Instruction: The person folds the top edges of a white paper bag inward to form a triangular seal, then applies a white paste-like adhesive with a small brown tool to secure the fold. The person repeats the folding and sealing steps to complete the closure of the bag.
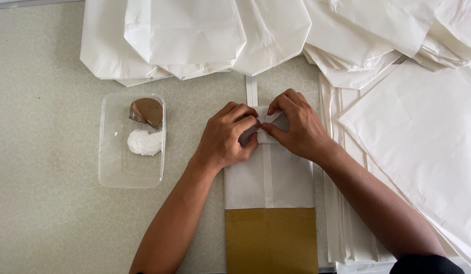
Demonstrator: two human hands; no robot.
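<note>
Landmark is the white paper bag lying flat in front of me. Biggest item: the pale patterned surface carrying everything. Next, heaps of finished white bags overlapping along the far edge beyond the landmark, and a big fanned stack of flat white sheets just to its right, touching or nearly touching its edge. The landmark bag itself runs lengthwise toward me, seam down the middle, with a brown cardboard board sticking out of its near end. Left of the bag, apart from it, sits a clear plastic tray holding a brown lump at the far end and a white blob of paste just below it. At the bag's far end, my left hand is curled, fingertips pressing down on the folded flap. My right hand is bent over the same flap, thumb and forefinger pinching its fold. Both hands nearly touch at the bag's centreline. A thin white paper strip lies just beyond the flap.
</note>
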